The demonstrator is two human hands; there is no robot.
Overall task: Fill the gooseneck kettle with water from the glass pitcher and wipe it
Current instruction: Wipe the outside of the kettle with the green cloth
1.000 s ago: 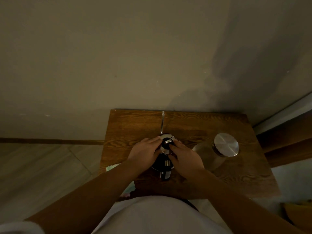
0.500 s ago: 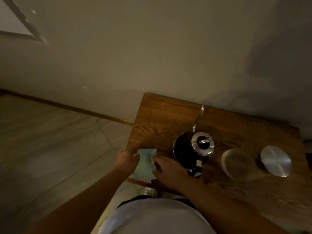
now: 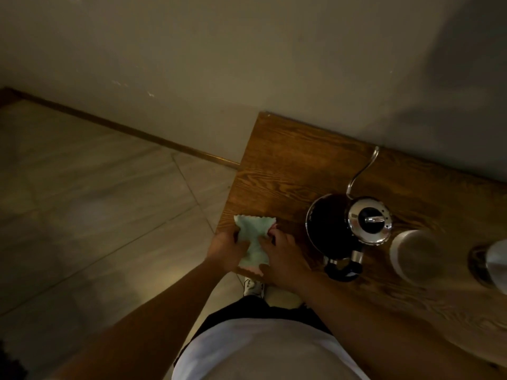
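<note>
The middle of the cloth (image 3: 253,237) is pinched out of sight between the left hand (image 3: 226,250) and the right hand (image 3: 284,260), so how it is folded there cannot be told. The fingertips of both hands are buried in the fabric. The lid (image 3: 493,263) at the far right is cut off by the frame edge. The glass pitcher (image 3: 414,256) is dim and blurred; whether any water is in it cannot be told. The kettle (image 3: 348,229) body is lost in shadow, its base indistinct. The counter (image 3: 288,165) runs out of frame on the right.
</note>
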